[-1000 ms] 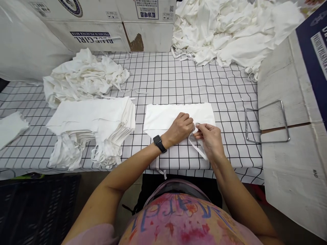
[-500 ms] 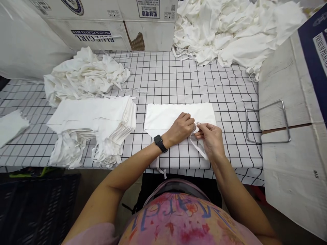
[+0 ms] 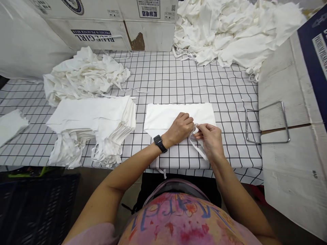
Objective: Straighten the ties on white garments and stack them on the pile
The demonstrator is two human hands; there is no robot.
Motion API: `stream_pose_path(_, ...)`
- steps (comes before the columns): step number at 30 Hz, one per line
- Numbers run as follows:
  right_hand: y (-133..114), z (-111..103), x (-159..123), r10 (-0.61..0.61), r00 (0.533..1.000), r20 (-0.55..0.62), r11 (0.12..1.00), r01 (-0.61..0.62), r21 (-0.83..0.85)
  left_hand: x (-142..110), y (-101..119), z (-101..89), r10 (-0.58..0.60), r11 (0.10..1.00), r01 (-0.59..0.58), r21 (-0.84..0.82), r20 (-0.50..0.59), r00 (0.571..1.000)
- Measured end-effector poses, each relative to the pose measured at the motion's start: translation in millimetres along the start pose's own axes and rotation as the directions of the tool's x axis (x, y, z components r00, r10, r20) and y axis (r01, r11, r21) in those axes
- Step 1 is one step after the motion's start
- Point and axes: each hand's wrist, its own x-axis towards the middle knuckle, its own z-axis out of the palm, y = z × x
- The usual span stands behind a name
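Observation:
A flat white cloth piece (image 3: pixel 163 114) lies in front of me, its upper edge straight and its lower part under my hands. My left hand (image 3: pixel 181 127), with a black watch on the wrist, is closed over it, fingertips at a bunched bit of a narrow white strap (image 3: pixel 198 148). Right beside it, my right hand (image 3: pixel 211 137) pinches the same bunch between thumb and fingers. One end of the strap loops down below the hands. Another thin strap (image 3: pixel 160 166) hangs at the table's front edge. What exactly lies under the left fingers is partly hidden.
To the left stands a neat stack of white cloth pieces (image 3: pixel 89 110), straps bunched in front. Behind it is a crumpled cloth heap (image 3: pixel 85 76); a larger heap (image 3: pixel 230 30) lies back right. Cardboard boxes (image 3: pixel 153 34) border the checked table (image 3: pixel 155 75). A wire frame (image 3: pixel 288 122) rests right.
Both hands stay almost in place, still together at the strap. The bunched bit between the fingertips has shifted slightly.

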Motion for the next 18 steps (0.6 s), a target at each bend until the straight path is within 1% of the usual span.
stream_pose_path(2, 0.2, 0.5, 0.1, -0.001, 1.000, 0.000, 1.000, 0.001, -0.003, -0.4, 0.1, 0.3, 0.012, 1.000, -0.011, 0.008, -0.031, 0.999)
stream_pose_path(4, 0.3, 0.9, 0.6, 0.000, 1.000, 0.000, 1.000, 0.000, -0.003, -0.4, 0.2, 0.6, 0.016, 1.000, -0.016, 0.010, -0.038, 0.999)
stream_pose_path(10, 0.7, 0.7, 3.2, 0.001, 1.000, -0.001, 1.000, -0.001, -0.004, -0.1, 0.6, 1.1, 0.007, 1.000, -0.007, -0.008, 0.043, 0.999)
stream_pose_path(18, 1.8, -0.1, 4.5, 0.002, 1.000, 0.016, 0.998, -0.001, -0.061, -1.5, 0.1, 0.6, 0.037, 0.999, -0.037, 0.006, 0.029, 0.999)
